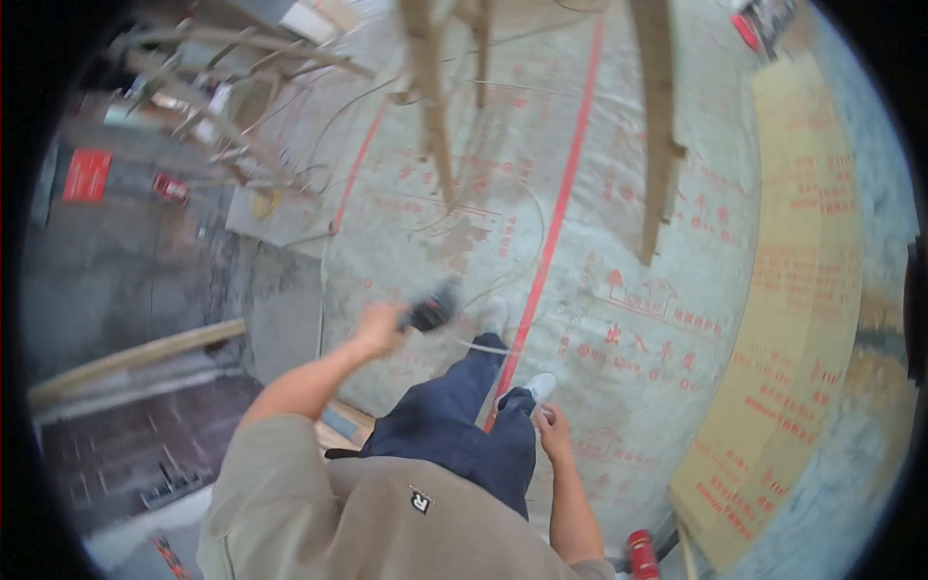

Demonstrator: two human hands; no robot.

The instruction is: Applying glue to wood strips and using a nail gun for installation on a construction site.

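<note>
My left hand [380, 330] reaches out in front of my left thigh, closed round a black handheld tool [432, 306]. Motion smears the tool, so its exact kind does not show. Beside my right thigh hangs my right hand [552, 432], its fingers curled in and pressed together. Whether anything small sits between those fingers cannot be made out. Both hands are above a pale green floor protection sheet [619, 387] with red print and a long red stripe.
Wooden legs [659, 145] stand on the sheet ahead. A thin cable [541, 227] curves across it. Timber framing [208, 101] is at the far left, a plank [145, 362] nearer. Yellow printed boarding [797, 290] runs along the right. A red cylinder [642, 554] stands near my right side.
</note>
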